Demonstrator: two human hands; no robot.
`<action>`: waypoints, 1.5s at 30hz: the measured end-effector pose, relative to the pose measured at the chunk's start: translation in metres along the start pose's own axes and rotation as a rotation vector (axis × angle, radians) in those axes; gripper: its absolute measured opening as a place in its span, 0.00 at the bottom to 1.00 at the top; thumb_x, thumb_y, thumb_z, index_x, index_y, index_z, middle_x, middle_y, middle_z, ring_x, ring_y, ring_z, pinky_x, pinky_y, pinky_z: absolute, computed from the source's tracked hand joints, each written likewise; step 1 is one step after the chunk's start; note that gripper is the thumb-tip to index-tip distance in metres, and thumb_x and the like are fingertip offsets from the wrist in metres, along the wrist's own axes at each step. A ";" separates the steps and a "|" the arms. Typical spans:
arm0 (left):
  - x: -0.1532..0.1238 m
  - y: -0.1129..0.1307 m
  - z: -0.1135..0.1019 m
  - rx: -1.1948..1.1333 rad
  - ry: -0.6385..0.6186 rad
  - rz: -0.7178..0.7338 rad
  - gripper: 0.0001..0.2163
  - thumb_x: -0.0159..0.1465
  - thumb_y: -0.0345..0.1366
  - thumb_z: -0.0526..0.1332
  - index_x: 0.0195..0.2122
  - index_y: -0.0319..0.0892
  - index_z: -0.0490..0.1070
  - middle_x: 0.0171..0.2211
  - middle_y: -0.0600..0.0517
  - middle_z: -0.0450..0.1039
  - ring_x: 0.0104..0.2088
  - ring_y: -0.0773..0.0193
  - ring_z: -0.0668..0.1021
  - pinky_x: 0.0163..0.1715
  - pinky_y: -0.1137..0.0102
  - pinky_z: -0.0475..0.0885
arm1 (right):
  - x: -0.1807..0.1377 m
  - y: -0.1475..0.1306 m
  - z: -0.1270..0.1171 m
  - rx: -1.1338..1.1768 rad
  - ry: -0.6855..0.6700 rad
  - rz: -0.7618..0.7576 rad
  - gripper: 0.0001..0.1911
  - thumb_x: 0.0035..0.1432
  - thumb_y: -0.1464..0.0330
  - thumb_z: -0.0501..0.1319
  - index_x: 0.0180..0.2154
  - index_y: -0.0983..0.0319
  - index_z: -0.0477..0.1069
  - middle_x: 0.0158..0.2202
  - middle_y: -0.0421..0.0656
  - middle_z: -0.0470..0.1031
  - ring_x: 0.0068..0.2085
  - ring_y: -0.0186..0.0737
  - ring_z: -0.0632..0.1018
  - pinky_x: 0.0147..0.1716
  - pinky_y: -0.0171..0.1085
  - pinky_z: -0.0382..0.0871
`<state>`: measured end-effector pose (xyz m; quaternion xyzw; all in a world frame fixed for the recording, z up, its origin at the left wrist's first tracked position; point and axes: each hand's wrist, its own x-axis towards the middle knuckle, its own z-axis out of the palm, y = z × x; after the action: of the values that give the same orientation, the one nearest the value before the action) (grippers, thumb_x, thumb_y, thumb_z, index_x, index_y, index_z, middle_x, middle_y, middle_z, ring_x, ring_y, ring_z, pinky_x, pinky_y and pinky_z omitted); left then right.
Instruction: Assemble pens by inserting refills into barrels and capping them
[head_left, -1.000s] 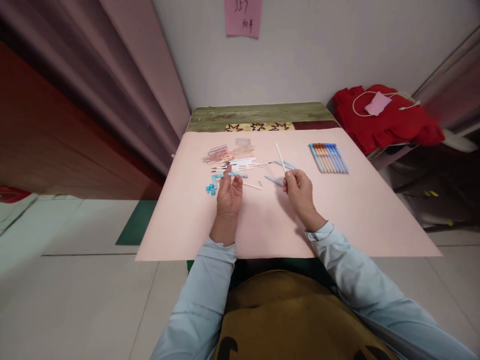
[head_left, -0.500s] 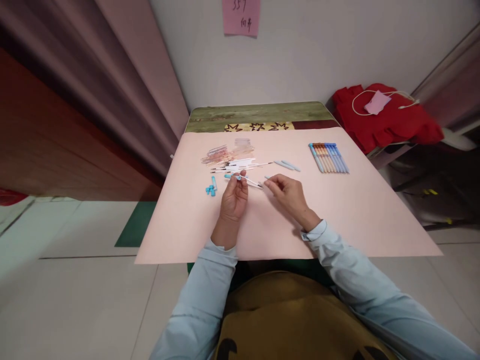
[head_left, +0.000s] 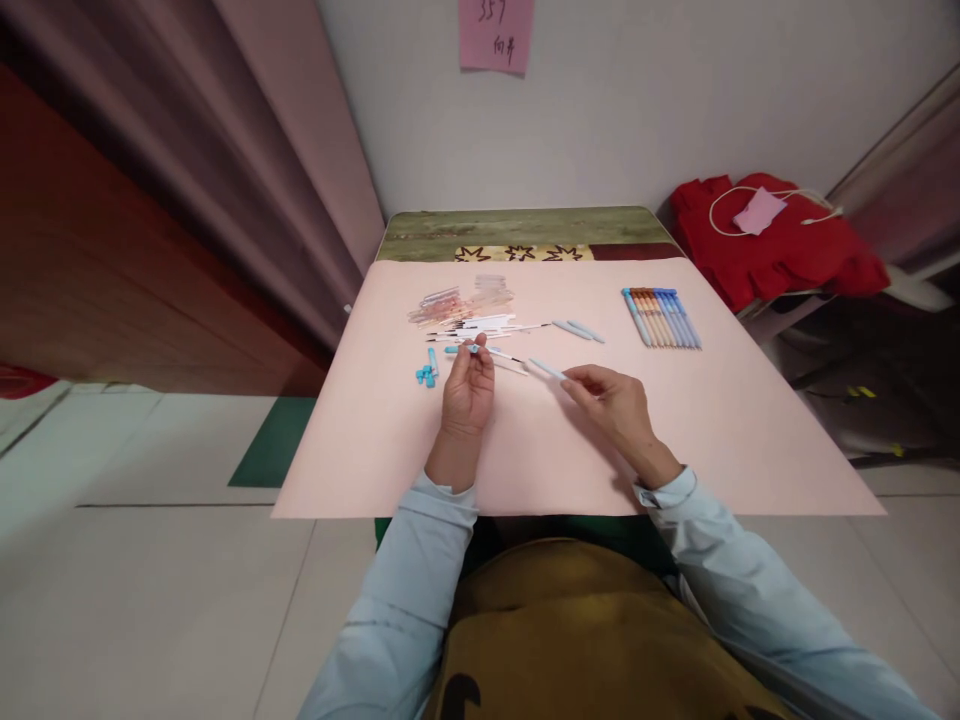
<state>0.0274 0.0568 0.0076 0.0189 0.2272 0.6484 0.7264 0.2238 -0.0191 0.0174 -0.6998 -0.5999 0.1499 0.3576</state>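
My left hand (head_left: 468, 392) is closed in a pinch on a thin white pen refill with a blue end (head_left: 480, 351), held just above the pink sheet (head_left: 525, 450). My right hand (head_left: 611, 400) pinches a pale blue pen barrel (head_left: 546, 369) that points left toward the refill's dark tip. The two parts are a short way apart. Behind my left hand lies a heap of loose refills and clear pen parts (head_left: 469, 310). Small blue caps (head_left: 426, 374) sit left of my left hand.
A row of several finished pens (head_left: 661, 317) lies at the sheet's back right. Two pale blue barrels (head_left: 577, 329) rest near the middle. A red cloth with a white cord (head_left: 772, 240) lies off the table's right side. A wall stands behind.
My right hand put down the upright white refill, took hold of a pale blue barrel and drew back to the right. My left hand lifted a refill from the heap.
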 end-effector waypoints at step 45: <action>-0.003 -0.001 -0.003 0.026 -0.116 -0.132 0.14 0.73 0.29 0.50 0.35 0.35 0.73 0.44 0.44 0.77 0.32 0.76 0.77 0.34 0.80 0.75 | -0.011 -0.016 0.003 0.469 -0.204 0.196 0.14 0.55 0.58 0.65 0.32 0.62 0.79 0.23 0.40 0.74 0.24 0.34 0.69 0.25 0.34 0.60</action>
<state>0.0273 0.0533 0.0053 0.0509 0.1938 0.5940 0.7791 0.2079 -0.0280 0.0236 -0.6338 -0.5112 0.3885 0.4314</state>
